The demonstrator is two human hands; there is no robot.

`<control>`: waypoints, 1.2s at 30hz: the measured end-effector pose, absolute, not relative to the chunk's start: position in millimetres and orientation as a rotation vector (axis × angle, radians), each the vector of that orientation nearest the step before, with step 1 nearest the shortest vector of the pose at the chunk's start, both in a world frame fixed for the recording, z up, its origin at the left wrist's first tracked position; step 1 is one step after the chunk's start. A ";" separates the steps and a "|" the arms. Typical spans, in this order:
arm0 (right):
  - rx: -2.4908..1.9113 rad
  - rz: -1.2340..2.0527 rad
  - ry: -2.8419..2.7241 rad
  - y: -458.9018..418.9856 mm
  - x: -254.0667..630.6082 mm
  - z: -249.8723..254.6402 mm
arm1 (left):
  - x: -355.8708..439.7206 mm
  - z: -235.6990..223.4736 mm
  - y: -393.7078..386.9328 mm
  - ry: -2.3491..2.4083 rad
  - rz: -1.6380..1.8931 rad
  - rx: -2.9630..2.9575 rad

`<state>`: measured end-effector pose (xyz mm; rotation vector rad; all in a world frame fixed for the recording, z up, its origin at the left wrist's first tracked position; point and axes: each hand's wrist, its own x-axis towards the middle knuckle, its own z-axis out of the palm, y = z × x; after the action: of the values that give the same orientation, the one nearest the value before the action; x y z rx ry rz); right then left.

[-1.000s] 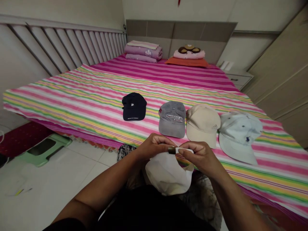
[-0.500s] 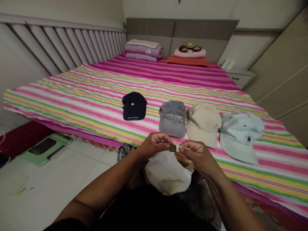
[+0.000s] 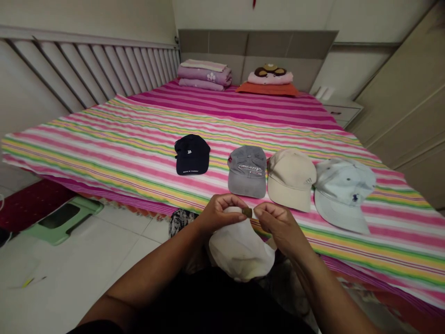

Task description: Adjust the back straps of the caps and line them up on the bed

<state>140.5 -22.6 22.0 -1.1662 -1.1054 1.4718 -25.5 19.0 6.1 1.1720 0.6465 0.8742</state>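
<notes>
A white baseball cap (image 3: 239, 253) hangs over my lap, its crown towards me. At its back strap is a small brass-coloured buckle (image 3: 247, 212). My left hand (image 3: 222, 214) pinches the strap at the buckle's left side, fingers closed. Just right of the buckle, my right hand (image 3: 274, 221) is closed on the strap's other end. Past my hands, a grey cap (image 3: 247, 174), a beige cap (image 3: 292, 178) and a pale blue cap (image 3: 344, 192) lie side by side on the bed. A navy cap (image 3: 192, 155) lies apart to their left.
A striped sheet (image 3: 114, 139) covers the bed. Folded purple bedding (image 3: 205, 76) and an orange pillow (image 3: 266, 89) lie by the headboard (image 3: 225, 44). On the floor at left stands a green stool (image 3: 66, 218). A white nightstand (image 3: 339, 111) stands at the far right.
The buckle has tilted slightly between my fingers, and less of the strap shows between it and my right hand. Both hands keep hold. The view has shifted a little.
</notes>
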 end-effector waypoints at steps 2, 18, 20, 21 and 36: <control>-1.148 1.462 -1.159 -22.9 142.9 22.0 | -26.0 4.8 18.6 0.629 0.867 1.127; -1.193 1.514 -1.264 -21.2 147.1 28.5 | -27.1 -0.5 22.3 0.545 0.835 0.953; -1.180 1.513 -1.245 -21.0 144.5 27.5 | -26.6 -0.9 22.9 0.530 0.854 0.969; -1.170 1.516 -1.232 -20.9 142.7 26.6 | -26.4 -1.0 23.1 0.522 0.867 0.983; -1.240 1.277 -1.361 -20.9 139.5 23.3 | -22.5 -9.7 24.7 0.533 0.869 0.892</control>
<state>139.5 -20.9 23.3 -1.2402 -1.3611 1.2769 -22.5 24.7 -9.7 0.8916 0.5331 0.8689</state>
